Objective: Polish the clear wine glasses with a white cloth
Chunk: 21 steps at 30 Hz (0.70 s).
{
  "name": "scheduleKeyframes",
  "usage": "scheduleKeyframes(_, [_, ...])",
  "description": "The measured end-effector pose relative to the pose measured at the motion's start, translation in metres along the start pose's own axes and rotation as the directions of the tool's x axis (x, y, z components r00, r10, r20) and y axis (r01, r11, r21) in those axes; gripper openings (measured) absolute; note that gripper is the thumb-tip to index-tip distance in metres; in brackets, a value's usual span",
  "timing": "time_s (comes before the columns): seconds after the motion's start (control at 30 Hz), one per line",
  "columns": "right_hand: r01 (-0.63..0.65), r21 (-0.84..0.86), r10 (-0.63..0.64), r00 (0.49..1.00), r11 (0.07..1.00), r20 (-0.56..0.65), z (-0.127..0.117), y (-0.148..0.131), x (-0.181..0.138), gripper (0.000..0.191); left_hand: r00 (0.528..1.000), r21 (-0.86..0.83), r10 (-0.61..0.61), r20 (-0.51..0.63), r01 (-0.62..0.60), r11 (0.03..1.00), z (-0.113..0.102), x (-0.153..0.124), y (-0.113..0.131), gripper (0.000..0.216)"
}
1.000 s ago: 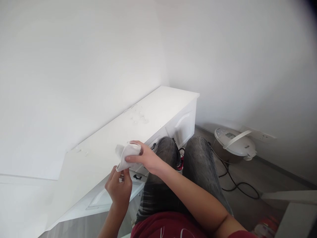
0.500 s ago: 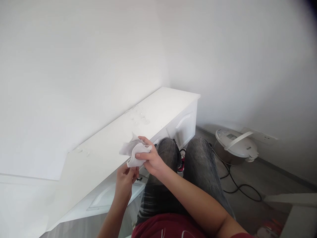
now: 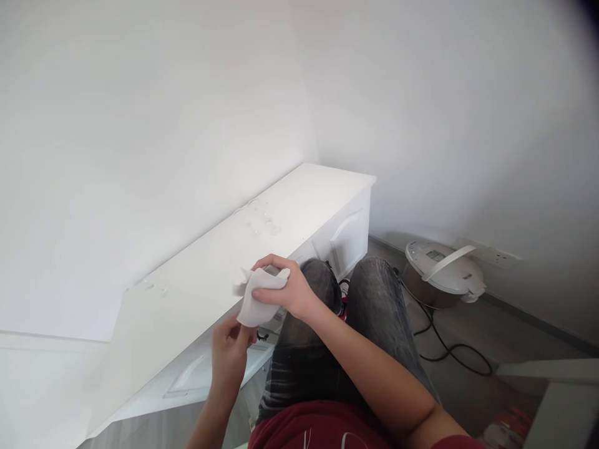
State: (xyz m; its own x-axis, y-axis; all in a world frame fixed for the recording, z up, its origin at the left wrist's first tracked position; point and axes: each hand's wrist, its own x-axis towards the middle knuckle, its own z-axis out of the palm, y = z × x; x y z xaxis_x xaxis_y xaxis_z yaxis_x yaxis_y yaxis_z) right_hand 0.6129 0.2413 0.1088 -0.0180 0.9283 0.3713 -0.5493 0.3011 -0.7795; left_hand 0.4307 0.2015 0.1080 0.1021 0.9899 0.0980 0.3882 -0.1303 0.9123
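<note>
A folded white paper tissue [image 3: 262, 305] hangs between my hands, over the front edge of a long white cabinet [image 3: 322, 193]. My right hand [image 3: 292, 290] grips it from the right, thumb on the near face and fingers behind. Below, my left hand [image 3: 231, 349] pinches its lower left corner. Part of the tissue's far layer shows past the right fingers. Wet patches with droplets [image 3: 264, 221] lie on the cabinet top near the wall, and a few smaller drops [image 3: 154, 285] sit farther left.
To the right, a rice cooker [image 3: 442, 268] with a raised handle stands on the floor by a wall socket [image 3: 503, 257]. Its black cord [image 3: 456, 355] loops on the floor. My knees [image 3: 374, 280] are close to the cabinet front. White walls rise behind.
The tissue's near layer has been drawn downward and looks flatter and wider. My left hand has moved slightly down and left; the right hand still holds the tissue.
</note>
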Motion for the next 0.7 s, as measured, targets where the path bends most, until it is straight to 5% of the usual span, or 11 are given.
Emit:
scheduleKeyframes(0.1, [0.222, -0.395, -0.331, 0.914, 0.891, -0.233, 0.017, 0.005, -0.007, 0.014, 0.930, 0.415, 0.353, -0.106, -0.282, 0.865, 0.000, -0.002, 0.001, 0.024])
scheduleKeyframes(0.17, [0.378, -0.560, -0.553, 0.814, 0.737, -0.179, 0.024, 0.014, -0.008, 0.014, 0.844, 0.544, 0.529, -0.090, -0.403, 0.736, 0.000, -0.002, 0.001, 0.015])
scheduleKeyframes(0.23, [0.431, -0.604, -0.600, 0.794, 0.671, -0.100, 0.025, 0.021, -0.008, 0.016, 0.829, 0.565, 0.554, -0.077, -0.421, 0.709, -0.001, 0.000, 0.000, 0.017])
scheduleKeyframes(0.33, [0.232, -0.438, -0.345, 0.917, 0.869, -0.200, 0.019, 0.021, -0.003, 0.015, 0.949, 0.413, 0.295, -0.108, -0.227, 0.882, -0.004, 0.004, -0.007, 0.032])
scheduleKeyframes(0.43, [-0.022, -0.031, 0.017, 0.987, 0.999, -0.162, 0.010, 0.014, 0.003, 0.026, 0.993, -0.013, -0.009, -0.117, 0.008, 1.000, -0.005, 0.006, -0.014, 0.041])
scheduleKeyframes(0.53, [-0.263, 0.303, 0.225, 0.962, 0.916, 0.154, 0.003, 0.012, 0.007, 0.057, 0.973, -0.436, -0.232, -0.012, 0.204, 0.877, 0.001, 0.006, -0.013, 0.046])
scheduleKeyframes(0.6, [-0.370, 0.443, 0.250, 0.918, 0.817, 0.308, 0.004, 0.017, 0.006, 0.064, 0.925, -0.572, -0.370, 0.087, 0.351, 0.741, 0.006, 0.006, -0.008, 0.039])
scheduleKeyframes(0.7, [-0.323, 0.462, 0.237, 0.943, 0.826, 0.235, 0.015, 0.029, 0.000, 0.052, 0.892, -0.619, -0.444, 0.089, 0.398, 0.677, 0.016, 0.006, 0.000, 0.042])
